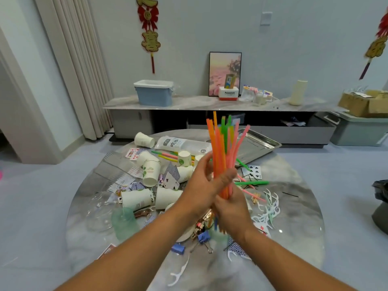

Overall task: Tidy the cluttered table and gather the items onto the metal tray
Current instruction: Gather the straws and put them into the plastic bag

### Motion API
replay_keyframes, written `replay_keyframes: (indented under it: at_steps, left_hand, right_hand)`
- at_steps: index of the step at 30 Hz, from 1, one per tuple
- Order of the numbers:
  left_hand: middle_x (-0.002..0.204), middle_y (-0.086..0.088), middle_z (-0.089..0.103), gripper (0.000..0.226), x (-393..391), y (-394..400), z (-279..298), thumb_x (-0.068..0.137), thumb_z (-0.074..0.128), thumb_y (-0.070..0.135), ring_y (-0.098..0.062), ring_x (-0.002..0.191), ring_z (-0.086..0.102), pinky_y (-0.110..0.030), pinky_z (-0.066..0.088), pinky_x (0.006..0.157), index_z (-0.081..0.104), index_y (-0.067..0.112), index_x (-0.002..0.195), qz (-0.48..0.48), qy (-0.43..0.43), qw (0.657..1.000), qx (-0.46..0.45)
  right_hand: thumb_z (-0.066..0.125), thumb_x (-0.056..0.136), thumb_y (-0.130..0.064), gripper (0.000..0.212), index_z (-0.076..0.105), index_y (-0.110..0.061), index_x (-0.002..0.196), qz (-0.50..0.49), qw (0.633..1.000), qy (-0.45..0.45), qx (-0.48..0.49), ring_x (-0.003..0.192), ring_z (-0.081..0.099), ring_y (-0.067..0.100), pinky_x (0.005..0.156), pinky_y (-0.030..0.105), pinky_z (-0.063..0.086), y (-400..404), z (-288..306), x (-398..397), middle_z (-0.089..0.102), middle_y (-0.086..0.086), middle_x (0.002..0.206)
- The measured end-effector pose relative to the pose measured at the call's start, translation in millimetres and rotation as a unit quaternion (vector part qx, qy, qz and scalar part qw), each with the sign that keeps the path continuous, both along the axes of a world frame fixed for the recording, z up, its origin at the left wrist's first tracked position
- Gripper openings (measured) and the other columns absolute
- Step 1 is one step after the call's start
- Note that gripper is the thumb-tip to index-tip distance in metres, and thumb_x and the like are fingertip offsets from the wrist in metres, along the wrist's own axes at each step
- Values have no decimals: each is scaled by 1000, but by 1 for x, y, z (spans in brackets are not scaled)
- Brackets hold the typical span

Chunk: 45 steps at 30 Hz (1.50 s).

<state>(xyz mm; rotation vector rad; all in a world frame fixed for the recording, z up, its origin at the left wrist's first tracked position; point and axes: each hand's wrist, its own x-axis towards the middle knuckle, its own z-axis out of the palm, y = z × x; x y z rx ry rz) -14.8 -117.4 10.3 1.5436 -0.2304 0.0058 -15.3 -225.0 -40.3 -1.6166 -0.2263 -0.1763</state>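
Both hands meet over the middle of the round marble bench [294, 217], wrapped around a bundle of coloured drinking straws [225, 148] held upright. The right hand [232, 208] grips the bundle low down, fingers curled round its lower part, with the straw ends poking out below the palm. The left hand [201, 185] closes on the bundle just above, its thumb pressed across the front of the straws and its fingers behind them. The straws, orange, pink and green, fan out slightly at the top.

The metal tray [262, 143] sits at the far right of the bench, behind the straw tops, and what shows of it is bare. A few loose straws [252, 182] lie on the bench just right of the hands, near a playing card [254, 171] showing clubs. To the left lie several tipped white paper cups [151, 172], more playing cards, and a flat white plastic packet [182, 143] on the far side. A pale green plastic cup [123, 223] stands near left. White and green floss picks [270, 208] are scattered to the right, another white floss pick [178, 271] lies at the near edge, and blue binder clips [203, 237] rest below the wrists.
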Motion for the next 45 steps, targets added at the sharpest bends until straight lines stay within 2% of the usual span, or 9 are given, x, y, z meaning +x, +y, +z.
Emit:
replay_keyframes:
  at_steps: [2, 11, 17, 23, 27, 29, 34, 39, 45]
  left_hand:
    - [127, 23, 61, 91, 17, 11, 6, 71, 63, 81, 15, 112, 58, -7, 47, 83, 42, 35, 147, 17, 18, 1000, -11]
    - [141, -6, 56, 60, 140, 70, -13, 94, 65, 49, -24, 128, 55, -49, 43, 111, 46, 25, 146, 185, 124, 975, 10]
    - [148, -19, 49, 60, 213, 102, -18, 99, 63, 34, -26, 113, 59, -46, 42, 112, 42, 12, 151, 172, 187, 967, 15]
    - [130, -19, 60, 48, 245, 115, -29, 100, 63, 21, -32, 120, 59, -33, 54, 87, 49, 4, 142, 180, 217, 959, 19]
    - [107, -11, 59, 10, 254, 121, -42, 100, 62, 19, -24, 101, 56, -35, 49, 91, 62, 9, 97, 176, 243, 954, 12]
    - [105, -14, 56, 18, 257, 122, -45, 100, 61, 17, -25, 99, 55, -31, 49, 83, 56, 13, 84, 175, 257, 950, 6]
    - [110, -10, 62, 18, 263, 123, -45, 99, 63, 16, -22, 107, 60, -28, 52, 85, 60, 4, 113, 176, 277, 944, -34]
    - [113, -9, 63, 42, 261, 120, -38, 99, 64, 18, -20, 104, 62, -29, 51, 94, 52, 1, 136, 161, 266, 949, -40]
    - [92, -9, 57, 11, 245, 99, -10, 100, 61, 14, -18, 88, 53, -22, 44, 70, 57, 8, 91, 164, 253, 950, -87]
  right_hand:
    - [73, 85, -29, 19, 64, -12, 87, -44, 998, 30, -20, 56, 57, 18, 56, 45, 53, -3, 14, 28, 59, 1, 60]
    - [72, 76, -12, 17, 55, -13, 74, -139, 966, 117, -181, 49, 51, 16, 43, 25, 39, -21, 42, 185, 52, 2, 58]
    - [71, 77, -10, 16, 63, -6, 90, -145, 929, 208, -270, 75, 69, 29, 53, 29, 49, -15, 25, 270, 68, 13, 86]
    - [74, 79, -14, 22, 54, -9, 86, -141, 894, 221, -362, 64, 57, 19, 47, 26, 41, 0, -1, 313, 57, 7, 79]
    - [79, 82, -21, 32, 54, -8, 95, -149, 881, 228, -388, 66, 59, 18, 47, 27, 42, 3, -10, 331, 59, 8, 82]
    - [81, 80, -22, 33, 51, -9, 87, -152, 877, 231, -394, 64, 59, 18, 47, 27, 42, 3, -14, 340, 59, 7, 81]
    - [82, 79, -20, 40, 43, -9, 75, -147, 844, 240, -457, 64, 58, 18, 59, 31, 54, 11, -16, 350, 57, 6, 77]
    - [78, 76, -12, 27, 52, -6, 80, -162, 875, 234, -392, 62, 59, 22, 48, 27, 45, 4, 0, 347, 60, 10, 78]
    - [79, 69, -1, 37, 63, 8, 101, -179, 932, 211, -233, 65, 59, 29, 49, 27, 44, -21, 71, 320, 65, 21, 88]
